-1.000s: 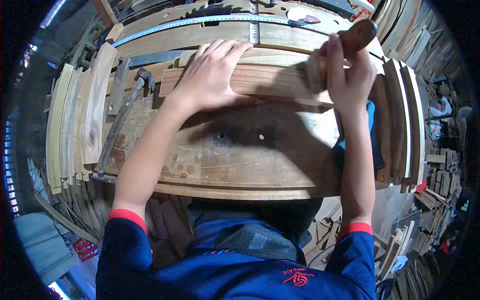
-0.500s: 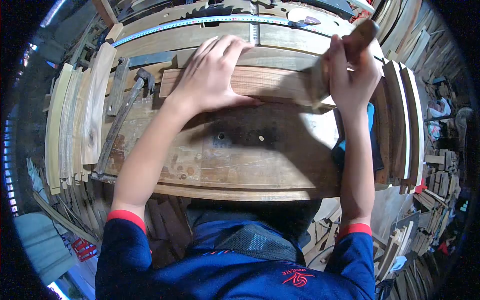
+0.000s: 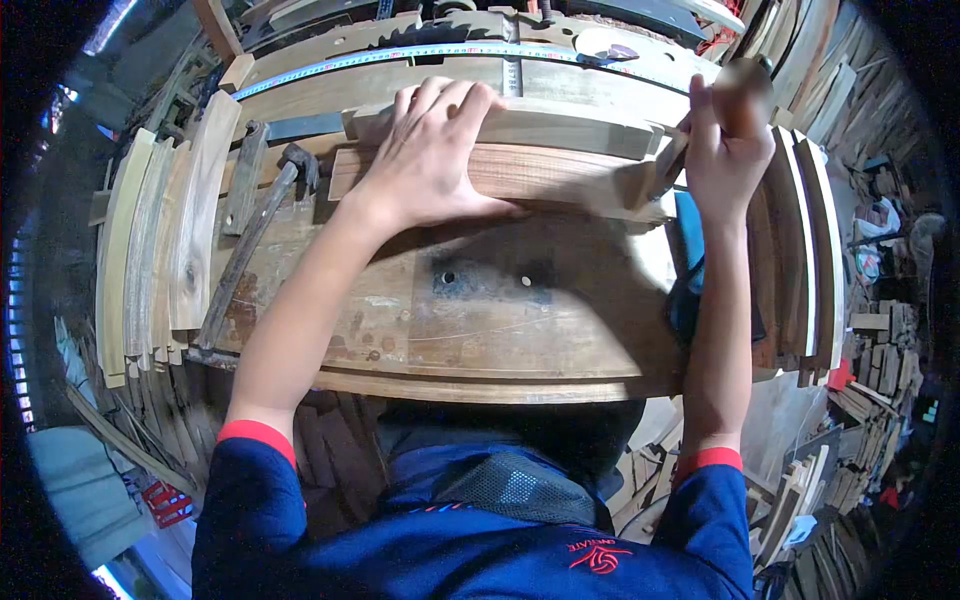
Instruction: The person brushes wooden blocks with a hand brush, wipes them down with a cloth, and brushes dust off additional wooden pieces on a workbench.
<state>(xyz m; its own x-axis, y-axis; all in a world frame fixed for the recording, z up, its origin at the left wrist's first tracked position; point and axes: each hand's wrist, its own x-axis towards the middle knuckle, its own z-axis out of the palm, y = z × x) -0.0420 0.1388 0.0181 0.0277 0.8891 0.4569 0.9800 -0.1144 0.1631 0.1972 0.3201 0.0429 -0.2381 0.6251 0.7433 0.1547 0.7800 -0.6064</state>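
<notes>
My left hand (image 3: 435,150) spans two wooden pieces, its thumb along the near edge of a reddish board (image 3: 540,178) and its fingers over a paler board (image 3: 570,132) behind it. The fingers are bent around the wood. At the right ends of these boards, my right hand (image 3: 728,160) is closed on a wooden-handled tool (image 3: 742,98), blurred at the top. The tool's lower part reaches down beside the board ends and is partly hidden, so its kind is unclear.
A hammer (image 3: 255,235) lies on the workbench (image 3: 470,330) at the left, near stacked wood strips (image 3: 190,220). A tape measure (image 3: 400,55) stretches across the back. Dark blue cloth (image 3: 688,270) lies by my right forearm, with more strips (image 3: 800,230) beyond.
The paler board now stands higher and shows its right end. My right hand and the tool have shifted slightly right, away from the board ends. My left hand keeps its hold.
</notes>
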